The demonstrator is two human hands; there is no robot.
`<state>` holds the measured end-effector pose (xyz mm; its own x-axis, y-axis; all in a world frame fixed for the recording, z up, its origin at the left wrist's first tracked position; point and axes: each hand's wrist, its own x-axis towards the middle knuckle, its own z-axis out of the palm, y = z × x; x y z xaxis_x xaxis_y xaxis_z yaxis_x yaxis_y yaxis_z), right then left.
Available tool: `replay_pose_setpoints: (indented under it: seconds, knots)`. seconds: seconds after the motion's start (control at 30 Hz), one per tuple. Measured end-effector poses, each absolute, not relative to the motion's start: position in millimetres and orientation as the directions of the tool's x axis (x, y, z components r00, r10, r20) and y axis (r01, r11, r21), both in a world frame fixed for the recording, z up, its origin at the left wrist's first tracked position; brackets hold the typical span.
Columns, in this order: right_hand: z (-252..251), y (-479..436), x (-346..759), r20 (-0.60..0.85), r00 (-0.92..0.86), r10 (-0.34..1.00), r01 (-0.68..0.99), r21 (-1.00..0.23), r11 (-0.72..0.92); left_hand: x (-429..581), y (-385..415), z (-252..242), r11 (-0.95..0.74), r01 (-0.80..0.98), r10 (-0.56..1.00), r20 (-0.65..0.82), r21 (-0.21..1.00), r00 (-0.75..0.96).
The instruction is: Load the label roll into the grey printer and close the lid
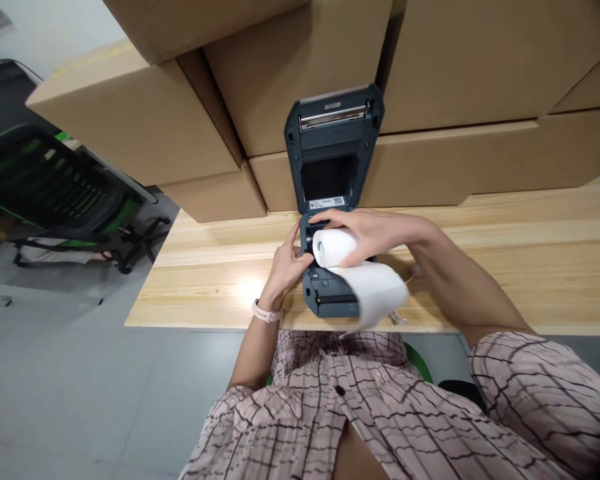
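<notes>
Behind, boxes (300, 53) loom; parted left fingers (289, 248) touch the printer (325, 203), right fingers (336, 216) clasp paper (336, 248).

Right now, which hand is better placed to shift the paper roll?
Right, I'd say. The right hand already spans the paper roll from above, thumb and fingers on opposite sides. The left hand is at the printer's left edge, looking better placed to steady it.
</notes>
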<state>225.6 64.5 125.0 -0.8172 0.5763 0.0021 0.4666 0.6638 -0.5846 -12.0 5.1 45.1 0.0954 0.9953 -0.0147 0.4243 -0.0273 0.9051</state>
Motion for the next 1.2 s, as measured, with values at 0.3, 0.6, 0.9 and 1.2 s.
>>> replay_pose_setpoints:
  seconds: [0.3,0.6,0.9,1.2]
  knots:
    - [144.9,58.7,333.6,0.219,-0.423,0.879,0.365,-0.847,0.387,-10.8,4.0,45.8,-0.016,0.413,0.996,-0.020,0.911,0.082]
    - [89.5,87.9,325.7,0.054,-0.208,0.977,0.394,-0.909,0.134,-9.5,2.9,47.3,-0.018,0.374,0.996,-0.016,0.927,0.087]
    - [25.5,103.2,325.2,0.051,-0.207,0.977,0.248,-0.963,0.102,-9.6,4.7,45.1,-0.008,0.369,0.996,-0.025,0.930,0.084]
    - [0.7,23.7,406.7,-0.013,-0.176,0.984,0.269,-0.963,0.035,-13.7,6.7,39.1,-0.025,0.378,0.996,-0.009,0.926,0.089]
